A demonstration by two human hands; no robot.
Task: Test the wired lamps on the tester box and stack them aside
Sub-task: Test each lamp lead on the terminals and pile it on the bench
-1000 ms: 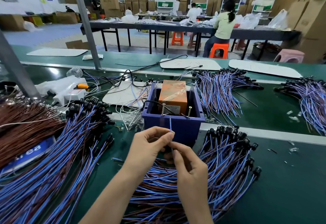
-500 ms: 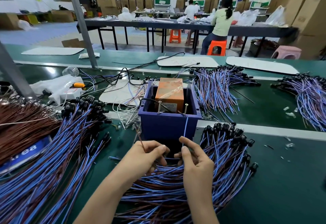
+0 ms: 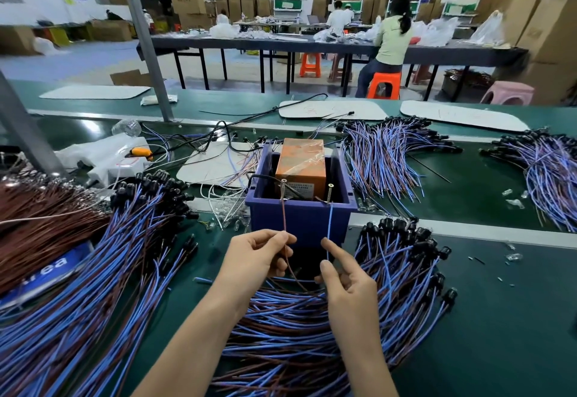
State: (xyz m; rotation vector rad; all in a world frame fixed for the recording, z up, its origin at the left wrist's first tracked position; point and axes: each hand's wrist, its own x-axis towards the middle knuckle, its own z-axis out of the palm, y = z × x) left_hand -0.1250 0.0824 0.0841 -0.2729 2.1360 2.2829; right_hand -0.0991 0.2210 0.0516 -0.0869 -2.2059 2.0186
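Tester box (image 3: 301, 225) just beyond; left hand (image 3: 259, 259) pinches upright brown lead (image 3: 284, 218), right hand (image 3: 349, 284) pinches blue lead (image 3: 329, 228)

Head-worn view, forward and down

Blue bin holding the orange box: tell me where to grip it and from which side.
Likely best: take the blue bin by its right wall's rim lip, coming from the right. The front rim carries two screws where the left hand holds a brown wire and the right hand a blue wire; a black cable crosses the left rim.
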